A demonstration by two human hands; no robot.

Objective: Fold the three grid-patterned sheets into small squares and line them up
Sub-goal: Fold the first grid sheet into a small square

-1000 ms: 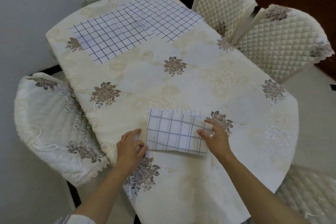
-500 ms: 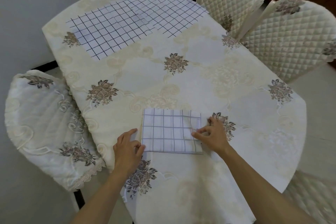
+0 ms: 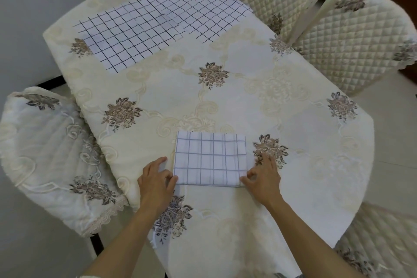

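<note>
Near front of the table, on the cream floral tablecloth (image 3: 225, 101): folded sheet (image 3: 209, 159), pale grid, flat, a squat rectangle with its long side running left to right.

Left hand (image 3: 155, 184) at the near-left corner of the folded sheet. Index finger stretched out on the cloth beside the left edge, other fingers curled in against the corner. Touches the edge for certain; pinching or only pressing, cannot tell from this angle.

Right hand (image 3: 262, 178) at the near-right corner. Thumb and one bent finger closed on the corner's edge, a pinch. Index finger straight, pointing away along the right side, tip on an embroidered flower (image 3: 269, 149) just beside the sheet.

Far end of the table: left unfolded sheet (image 3: 126, 34) and right unfolded sheet (image 3: 198, 7), dark grid, spread flat, side by side with edges touching. Both well apart from the folded sheet.

Around the table: embroidered chair (image 3: 45, 149) at left, two quilted chairs (image 3: 361, 38) at far right, one more quilted chair (image 3: 383, 244) at near right, partly out of frame.
</note>
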